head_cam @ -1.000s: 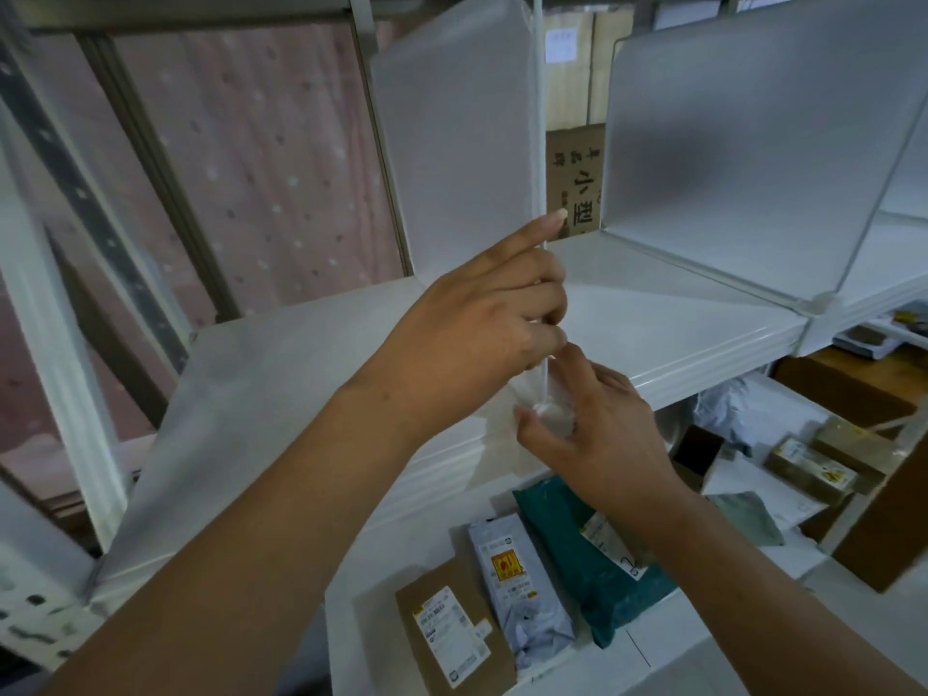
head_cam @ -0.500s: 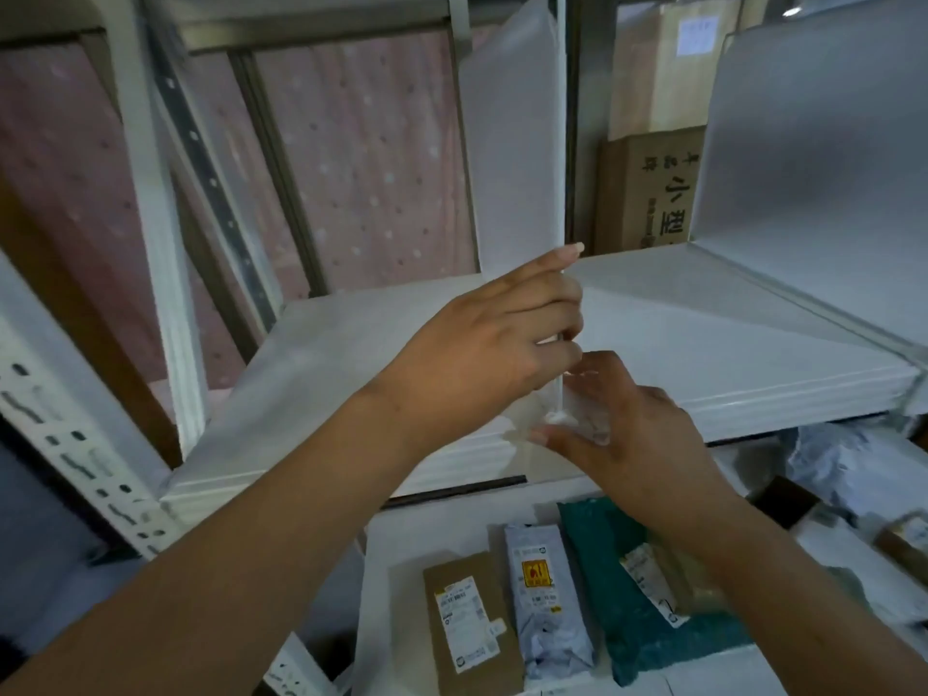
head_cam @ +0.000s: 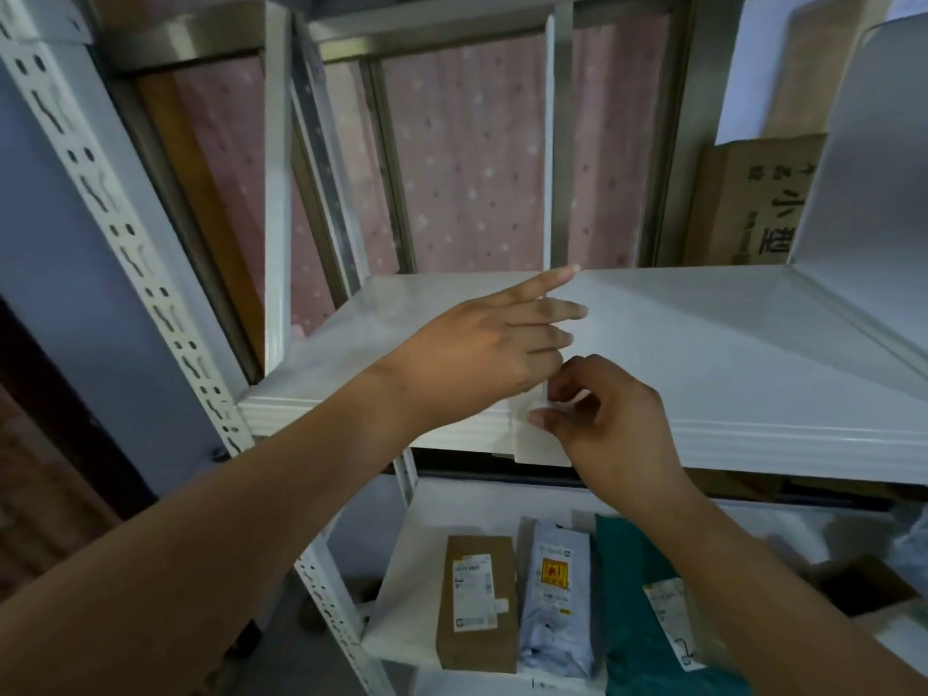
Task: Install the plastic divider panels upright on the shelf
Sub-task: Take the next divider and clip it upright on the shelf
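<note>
Lying on the lower shelf [head_cam: 401,595] are three parcels side by side: a brown carton [head_cam: 477,602] with a white label, a pale grey mailer bag [head_cam: 555,595] with a yellow and red sticker touching it on the right, and then a teal bag [head_cam: 627,585], partly covered by the person's right forearm. The upper shelf [head_cam: 728,344] is white, and at its back right corner a cardboard box [head_cam: 753,203] with printed characters stands behind it.

On this upper shelf the divider panel [head_cam: 550,143] stands upright. It is seen from its edge, so it looks like one thin white strip going from the shelf board up to the top of the frame. A second panel [head_cam: 863,193], white and matte, stands further right and shows its broad face.

The left hand [head_cam: 492,354] has its fingers stretched out straight, with the tips at the foot of the thin panel. The right hand [head_cam: 612,424] is curled, and its thumb and fingers pinch a small clear plastic clip [head_cam: 540,447] that hangs over the front lip of the upper shelf, just under the panel.
</note>
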### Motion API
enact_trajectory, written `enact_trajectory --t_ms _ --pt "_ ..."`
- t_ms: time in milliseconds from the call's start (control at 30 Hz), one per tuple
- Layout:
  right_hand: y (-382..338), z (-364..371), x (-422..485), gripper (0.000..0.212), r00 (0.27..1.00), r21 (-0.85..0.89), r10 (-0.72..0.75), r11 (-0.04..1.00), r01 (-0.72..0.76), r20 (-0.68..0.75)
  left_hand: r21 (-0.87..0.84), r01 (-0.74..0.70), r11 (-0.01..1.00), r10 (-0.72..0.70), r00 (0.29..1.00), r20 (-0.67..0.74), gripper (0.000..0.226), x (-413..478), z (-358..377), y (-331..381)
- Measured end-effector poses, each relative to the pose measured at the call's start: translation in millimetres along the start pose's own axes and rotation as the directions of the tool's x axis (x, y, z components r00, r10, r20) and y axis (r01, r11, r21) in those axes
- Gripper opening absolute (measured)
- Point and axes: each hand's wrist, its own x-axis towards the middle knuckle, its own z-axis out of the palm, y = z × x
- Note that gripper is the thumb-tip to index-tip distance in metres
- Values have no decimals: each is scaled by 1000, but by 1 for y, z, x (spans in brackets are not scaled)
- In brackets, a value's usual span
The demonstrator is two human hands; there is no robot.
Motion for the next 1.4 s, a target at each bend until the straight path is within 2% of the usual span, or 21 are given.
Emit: enact_trajectory --t_ms 200,367,467,567,633,733,800,933,1000,1167,1400 --pt "3 6 -5 23 991 -44 -116 993 113 -60 56 -54 997 59 995 -86 23 -2 4 0" --pt "-2 1 -7 18 997 -37 -63 997 61 -50 17 -60 998 62 991 -116 26 -3 8 1" --pt "-3 -9 -1 16 999 -37 33 999 -33 19 -15 -40 999 38 990 -136 23 -4 11 3" --pt "-3 -15 5 19 986 -171 118 980 -97 119 -44 -13 999 6 987 -162 20 -9 16 5" --pt "-2 -17 5 20 987 -257 88 965 -52 134 -52 4 999 -14 981 -193 19 -12 20 8" --pt "-2 -20 -1 41 991 -379 23 925 30 134 -74 5 997 -22 973 -230 14 -14 26 15" --pt "-3 -22 -5 47 993 -407 12 913 35 113 -97 2 995 -23 976 -216 12 -17 30 21" --pt "-8 -25 -10 28 991 -348 54 937 -7 126 -149 15 989 -43 982 -184 18 -28 37 33" --pt "-9 -34 -13 25 991 -288 91 956 -61 95 -175 21 984 -54 982 -184 21 -30 36 38" --pt "-18 -66 -31 18 989 -281 122 949 -142 -88 -288 87 954 -155 962 -223 27 -18 28 51" --pt "-34 -120 -55 21 973 -378 125 906 -191 -193 -371 82 925 -213 920 -328 26 44 17 84"
